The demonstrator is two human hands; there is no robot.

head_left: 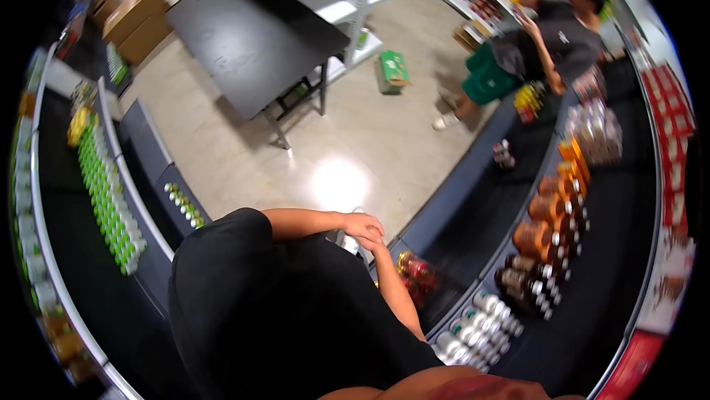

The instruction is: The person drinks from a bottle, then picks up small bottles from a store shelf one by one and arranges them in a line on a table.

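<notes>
In front of my body, my left hand point(361, 227) lies across my right wrist, its fingers closed over it. Most of my right hand point(378, 243) is hidden beneath the left, so its fingers cannot be made out. Just below the hands a small white thing point(349, 241) shows, too covered to name. On the dark shelf beside my right forearm sit red and gold packs point(418, 270). Nearer my right elbow stand rows of white cans point(473, 330), with dark brown bottles point(526, 281) behind them.
Curved shelving runs along both sides, with green-and-white bottles point(107, 193) at left and orange-labelled bottle packs point(536, 237) at right. A black table point(259, 37) and a green carton point(393, 71) stand ahead. Another person point(551, 45) in green shorts is by the right shelf.
</notes>
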